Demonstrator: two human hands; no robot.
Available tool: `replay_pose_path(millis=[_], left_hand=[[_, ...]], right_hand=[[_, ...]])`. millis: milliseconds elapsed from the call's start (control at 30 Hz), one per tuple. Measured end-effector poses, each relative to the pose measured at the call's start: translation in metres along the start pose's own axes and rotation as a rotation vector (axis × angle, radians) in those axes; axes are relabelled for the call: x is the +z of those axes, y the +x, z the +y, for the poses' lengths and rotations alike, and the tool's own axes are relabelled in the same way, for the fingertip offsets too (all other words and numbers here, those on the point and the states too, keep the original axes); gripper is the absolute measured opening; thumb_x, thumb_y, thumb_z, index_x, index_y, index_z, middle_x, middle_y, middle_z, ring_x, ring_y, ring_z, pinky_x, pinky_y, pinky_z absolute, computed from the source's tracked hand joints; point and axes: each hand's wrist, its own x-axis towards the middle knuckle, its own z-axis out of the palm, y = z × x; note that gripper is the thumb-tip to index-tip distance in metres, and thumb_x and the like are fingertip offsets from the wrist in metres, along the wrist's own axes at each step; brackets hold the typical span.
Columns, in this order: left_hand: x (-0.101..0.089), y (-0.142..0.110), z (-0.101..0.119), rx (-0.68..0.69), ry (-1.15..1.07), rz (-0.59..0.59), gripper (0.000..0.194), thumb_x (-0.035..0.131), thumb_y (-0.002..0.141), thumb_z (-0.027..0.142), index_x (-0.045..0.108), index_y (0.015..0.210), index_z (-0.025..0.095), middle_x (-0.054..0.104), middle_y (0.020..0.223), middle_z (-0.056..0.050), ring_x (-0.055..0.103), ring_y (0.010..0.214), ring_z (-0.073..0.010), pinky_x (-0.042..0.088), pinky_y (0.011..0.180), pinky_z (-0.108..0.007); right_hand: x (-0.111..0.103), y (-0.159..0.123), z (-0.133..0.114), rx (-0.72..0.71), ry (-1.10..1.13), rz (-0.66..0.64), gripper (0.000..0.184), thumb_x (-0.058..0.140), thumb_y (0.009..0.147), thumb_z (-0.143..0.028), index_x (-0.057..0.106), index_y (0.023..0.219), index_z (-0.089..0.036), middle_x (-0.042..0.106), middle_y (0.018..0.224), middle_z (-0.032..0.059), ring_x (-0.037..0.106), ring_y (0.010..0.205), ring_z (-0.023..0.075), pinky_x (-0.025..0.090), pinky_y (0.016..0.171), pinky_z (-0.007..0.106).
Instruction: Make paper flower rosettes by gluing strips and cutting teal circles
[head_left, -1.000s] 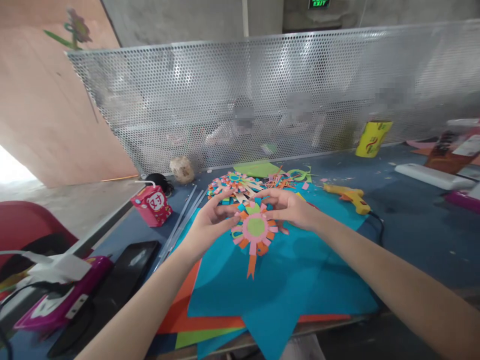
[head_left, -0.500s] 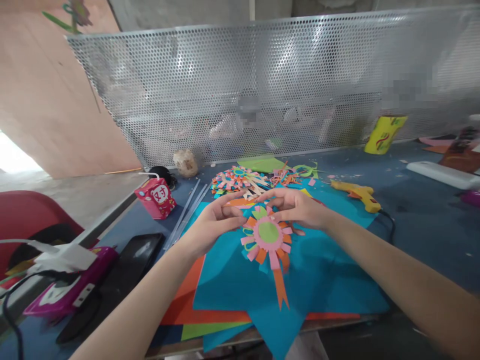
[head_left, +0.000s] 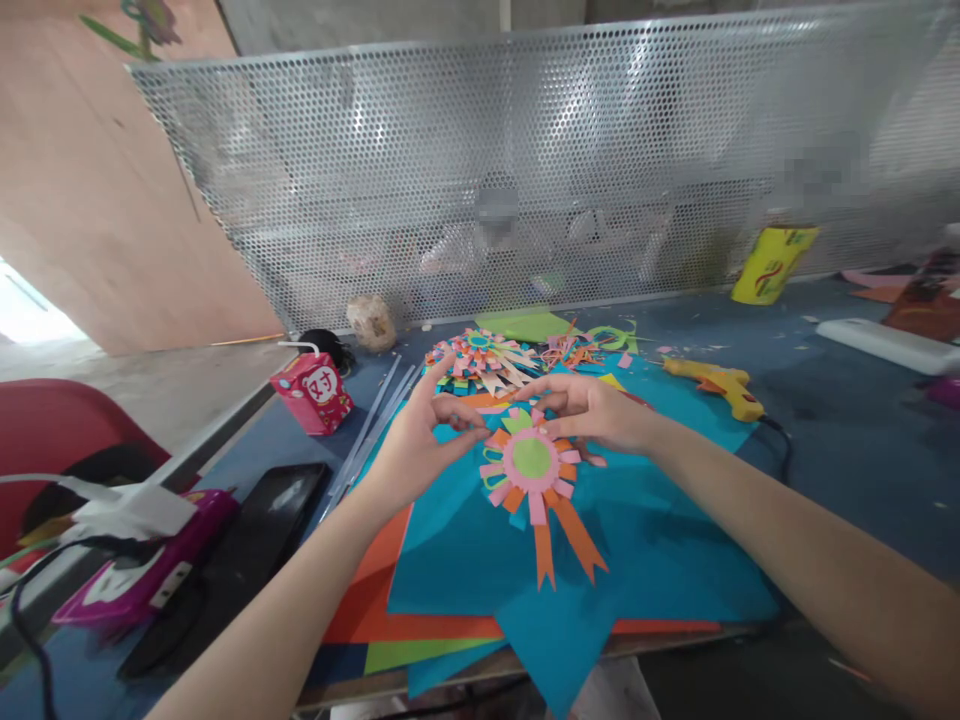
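A paper rosette (head_left: 532, 459) with a green centre, a pink ring and pink and orange tabs faces me above the blue paper sheets (head_left: 450, 560). Two orange tails with notched ends hang from its lower edge. At its upper left edge, the thumb and a bent finger of my left hand (head_left: 420, 435) pinch a tab, while the index finger points up. My right hand (head_left: 600, 415) grips the upper right edge between thumb and fingers. Behind my hands lies a pile of finished-looking rosettes (head_left: 480, 355) in mixed colours.
A yellow glue gun (head_left: 716, 385) lies right, its cord trailing. Clear glue sticks (head_left: 379, 420), a red drink carton (head_left: 313, 392), a black phone (head_left: 247, 550) and a purple power strip (head_left: 120, 590) are left. A perforated metal screen (head_left: 450, 150) stands behind; a yellow container (head_left: 772, 265) is back right.
The rosette has turned and shifted slightly left, and both orange tails now show spread apart instead of one. My left index finger has lifted away from the rosette's top.
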Motion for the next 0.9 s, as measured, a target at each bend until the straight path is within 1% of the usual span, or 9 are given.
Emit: replay_pose_path(millis=[100, 233, 367, 500, 600, 667, 733, 800, 900], left_hand=[[-0.002, 0.001, 0.0, -0.046, -0.041, 0.014, 0.078, 0.066, 0.067, 0.017, 0.025, 0.134, 0.015, 0.063, 0.07, 0.0, 0.06, 0.071, -0.0137, 0.045, 0.072, -0.028], [-0.009, 0.004, 0.0, -0.186, -0.282, 0.059, 0.077, 0.069, 0.066, 0.018, 0.031, 0.132, 0.011, 0.062, 0.068, 0.001, 0.057, 0.064, -0.0099, 0.045, 0.065, -0.023], [-0.014, 0.003, 0.002, -0.237, -0.607, 0.047, 0.06, 0.07, 0.065, 0.019, 0.049, 0.121, 0.013, 0.059, 0.066, 0.002, 0.055, 0.063, -0.0083, 0.047, 0.062, -0.021], [-0.015, 0.004, 0.004, -0.233, -0.766, 0.093, 0.041, 0.068, 0.068, 0.017, 0.06, 0.108, 0.014, 0.058, 0.068, 0.001, 0.056, 0.065, -0.0081, 0.049, 0.061, -0.02], [-0.015, 0.007, -0.002, -0.264, -0.731, 0.224, 0.036, 0.068, 0.066, 0.015, 0.061, 0.102, 0.013, 0.058, 0.067, 0.001, 0.056, 0.064, -0.0077, 0.048, 0.059, -0.02], [-0.014, 0.01, -0.01, -0.287, -0.614, 0.307, 0.036, 0.071, 0.063, 0.017, 0.061, 0.097, 0.014, 0.058, 0.063, 0.003, 0.057, 0.062, -0.008, 0.047, 0.06, -0.021], [-0.011, 0.011, -0.018, -0.274, -0.45, 0.346, 0.037, 0.073, 0.062, 0.021, 0.06, 0.096, 0.013, 0.058, 0.062, 0.003, 0.058, 0.064, -0.009, 0.046, 0.061, -0.021], [-0.007, 0.011, -0.024, -0.256, -0.338, 0.341, 0.039, 0.072, 0.064, 0.028, 0.059, 0.099, 0.014, 0.062, 0.072, -0.001, 0.06, 0.072, -0.0115, 0.046, 0.062, -0.021], [-0.001, 0.009, -0.025, -0.266, -0.334, 0.239, 0.046, 0.069, 0.066, 0.033, 0.054, 0.106, 0.015, 0.063, 0.095, -0.007, 0.061, 0.085, -0.0163, 0.048, 0.066, -0.025]], right_hand=[[-0.001, 0.0, 0.001, 0.0, -0.004, 0.004, 0.042, 0.065, 0.07, -0.018, 0.052, 0.11, -0.023, 0.058, 0.08, -0.0023, 0.052, 0.04, 0.0037, 0.039, 0.026, 0.011], [-0.004, 0.0, 0.001, -0.002, 0.004, 0.018, 0.044, 0.065, 0.07, -0.017, 0.053, 0.112, -0.023, 0.057, 0.08, -0.0026, 0.053, 0.041, 0.0049, 0.04, 0.026, 0.012], [-0.005, 0.001, 0.002, -0.002, 0.01, 0.042, 0.045, 0.065, 0.069, -0.017, 0.053, 0.112, -0.022, 0.057, 0.079, -0.0026, 0.053, 0.042, 0.005, 0.042, 0.028, 0.014], [-0.005, 0.003, 0.004, -0.039, -0.021, 0.073, 0.043, 0.065, 0.069, -0.018, 0.054, 0.111, -0.021, 0.056, 0.079, -0.0023, 0.052, 0.042, 0.0053, 0.043, 0.028, 0.017], [-0.006, 0.006, 0.007, -0.108, -0.099, 0.139, 0.042, 0.064, 0.07, -0.018, 0.052, 0.11, -0.021, 0.056, 0.08, -0.0022, 0.053, 0.046, 0.0061, 0.046, 0.031, 0.017], [-0.007, 0.008, 0.01, -0.152, -0.165, 0.204, 0.041, 0.064, 0.07, -0.018, 0.051, 0.109, -0.021, 0.056, 0.079, -0.0018, 0.054, 0.049, 0.0069, 0.047, 0.033, 0.017], [-0.007, 0.009, 0.012, -0.177, -0.221, 0.253, 0.04, 0.063, 0.071, -0.019, 0.05, 0.109, -0.02, 0.057, 0.079, -0.001, 0.054, 0.051, 0.0075, 0.048, 0.035, 0.017], [-0.007, 0.01, 0.015, -0.19, -0.256, 0.279, 0.039, 0.063, 0.072, -0.019, 0.05, 0.108, -0.019, 0.058, 0.08, 0.0, 0.055, 0.051, 0.0078, 0.049, 0.035, 0.018], [-0.006, 0.01, 0.016, -0.206, -0.263, 0.289, 0.037, 0.062, 0.073, -0.02, 0.049, 0.108, -0.02, 0.059, 0.08, -0.0001, 0.055, 0.05, 0.0076, 0.049, 0.035, 0.018]])
